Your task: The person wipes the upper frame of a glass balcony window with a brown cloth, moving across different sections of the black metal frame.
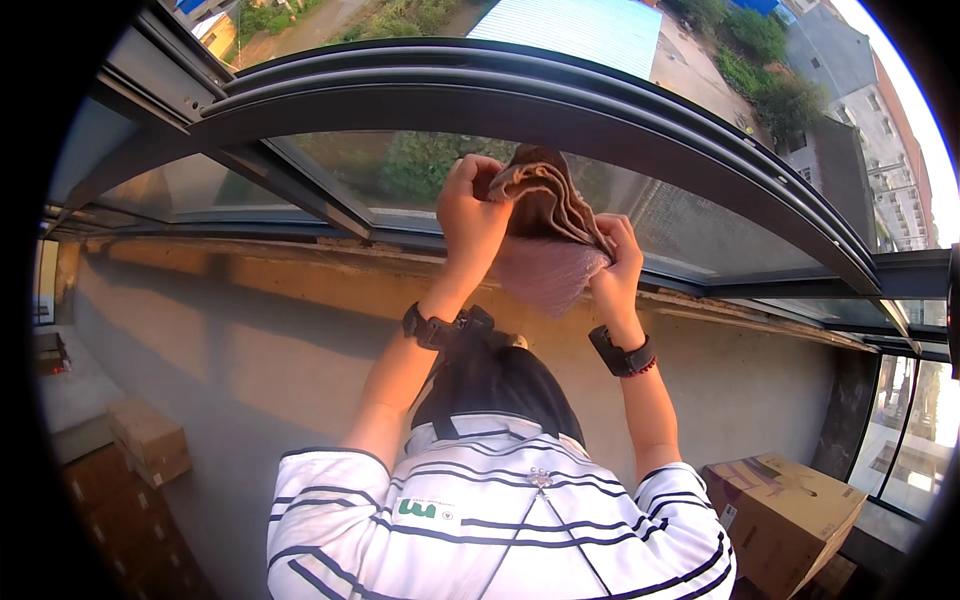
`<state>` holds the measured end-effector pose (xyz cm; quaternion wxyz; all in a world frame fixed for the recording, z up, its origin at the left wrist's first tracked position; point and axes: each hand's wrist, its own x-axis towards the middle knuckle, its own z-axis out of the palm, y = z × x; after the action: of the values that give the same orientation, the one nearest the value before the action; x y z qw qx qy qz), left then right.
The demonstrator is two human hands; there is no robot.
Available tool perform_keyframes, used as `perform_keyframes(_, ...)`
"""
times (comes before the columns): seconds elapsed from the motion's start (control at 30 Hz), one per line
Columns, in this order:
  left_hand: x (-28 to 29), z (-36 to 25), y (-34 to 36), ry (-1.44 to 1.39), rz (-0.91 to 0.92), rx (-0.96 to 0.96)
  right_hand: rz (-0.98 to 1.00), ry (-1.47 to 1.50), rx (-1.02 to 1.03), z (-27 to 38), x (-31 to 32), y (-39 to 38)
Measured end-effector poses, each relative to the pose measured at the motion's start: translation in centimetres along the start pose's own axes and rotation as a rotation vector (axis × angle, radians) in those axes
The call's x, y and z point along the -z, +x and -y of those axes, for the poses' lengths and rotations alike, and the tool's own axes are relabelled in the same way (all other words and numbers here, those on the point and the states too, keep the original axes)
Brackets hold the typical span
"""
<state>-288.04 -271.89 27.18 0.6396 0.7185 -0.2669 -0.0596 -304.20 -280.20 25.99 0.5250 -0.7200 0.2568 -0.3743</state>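
Both my hands hold up a folded brown cloth (pixel 548 200) in front of the window glass, just under the dark frame rail. My left hand (pixel 473 212) pinches its upper left edge, with the fingers curled behind the folds. Lower down on the other side, my right hand (pixel 620 258) grips the cloth's right edge. Several layers show bunched between the hands, and a lighter, pinkish textured part hangs below them. The window pane (pixel 690 225) lies right behind the cloth; I cannot tell whether the cloth touches it.
A curved dark metal window frame (pixel 540 108) runs across above my hands, with an upright bar (pixel 300 190) to the left. Below the sill is a grey wall (pixel 300 340). Cardboard boxes stand at the lower right (pixel 785 515) and lower left (pixel 148 440). Rooftops and greenery lie outside.
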Motion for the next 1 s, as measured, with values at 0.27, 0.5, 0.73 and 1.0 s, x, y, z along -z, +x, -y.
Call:
perform_keyframes(0.27, 3.5, 3.9, 0.8, 0.187, 0.285, -0.171, 0.16, 0.298, -0.305, -0.6, 2.1, -2.1)
perform_keyframes(0.5, 5.2, 2.4, -0.7, -0.605, 0.617, 0.47, 0.03, 0.718, -0.479, -2.3, 1.4, -2.7)
perform_keyframes(0.73, 2.7, 0.1, -6.7, 0.033, 0.606, -0.429, -0.047, 1.023, -0.646, -6.1, -2.4, -4.3)
perform_keyframes(1.0, 5.6, -1.2, -12.8, 0.149, 0.746, -0.755, -0.029, 1.171, -0.586, -4.6, -0.5, -9.9)
